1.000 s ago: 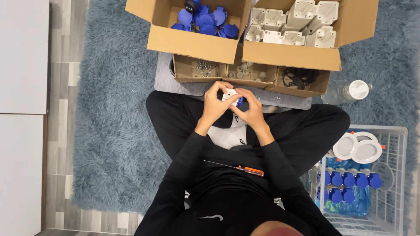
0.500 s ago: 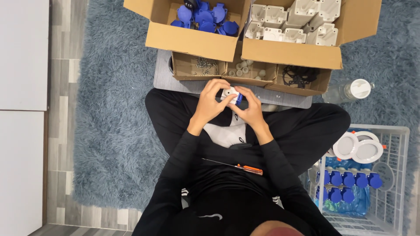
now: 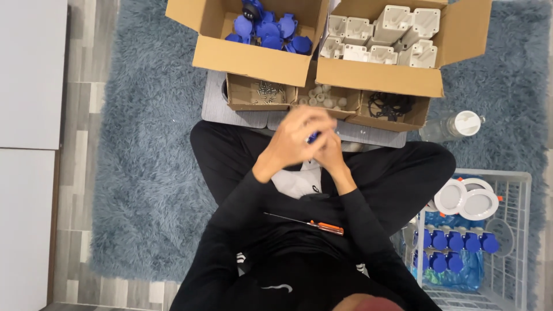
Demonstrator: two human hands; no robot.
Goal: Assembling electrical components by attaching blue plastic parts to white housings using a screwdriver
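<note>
Both hands meet in front of my chest, above my crossed legs. My left hand (image 3: pixel 291 141) and my right hand (image 3: pixel 329 151) are closed together around a small blue and white part (image 3: pixel 312 137), of which only a blue sliver shows between the fingers. The hands are blurred by motion. An orange-handled screwdriver (image 3: pixel 314 224) lies across my lap, below the hands, touched by neither.
Ahead are a cardboard box of blue parts (image 3: pixel 265 27), a box of white housings (image 3: pixel 380 40) and a low divided tray (image 3: pixel 322 101) holding screws, small white pieces and black rings. A clear bottle (image 3: pixel 452 125) lies at right. A white wire basket (image 3: pixel 478 242) holds blue parts and white discs.
The hands have shifted slightly and closed more tightly over the part, so its white side is now hidden. The head view has tilted a little.
</note>
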